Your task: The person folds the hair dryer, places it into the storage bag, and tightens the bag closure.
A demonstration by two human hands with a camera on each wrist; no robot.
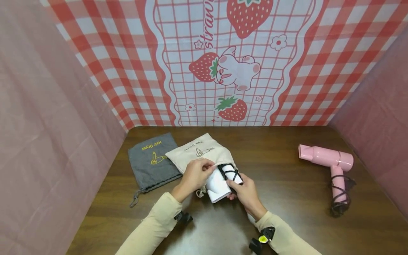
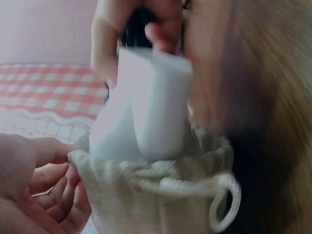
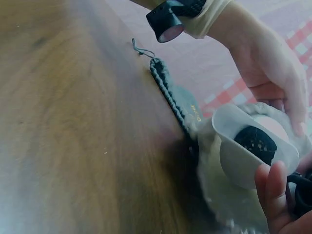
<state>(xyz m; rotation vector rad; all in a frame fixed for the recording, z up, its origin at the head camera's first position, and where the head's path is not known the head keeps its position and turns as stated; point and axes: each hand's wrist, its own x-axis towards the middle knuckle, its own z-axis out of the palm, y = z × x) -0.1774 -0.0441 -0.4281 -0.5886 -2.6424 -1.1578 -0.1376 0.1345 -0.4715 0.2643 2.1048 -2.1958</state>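
Observation:
A white hair dryer (image 1: 218,187) with a black cord wound about its handle sits partly inside the mouth of a cream drawstring bag (image 1: 204,148) printed with a dryer picture. My left hand (image 1: 194,173) pinches the bag's rim between thumb and fingers, which the left wrist view shows at the bag opening (image 2: 114,168). At the dryer's handle my right hand (image 1: 247,191) grips, its thumb over the cord-wrapped part. The dryer's wide white nozzle (image 3: 234,163) faces out of the bag, and the rest of its body is hidden by cloth.
A grey drawstring bag (image 1: 140,159) with yellow print lies left of the cream bag, partly under it. A pink hair dryer (image 1: 328,157) with its dark cord wrapped round the handle lies at the right of the wooden table (image 1: 280,152). Pink cloth (image 1: 63,106) hangs at the sides.

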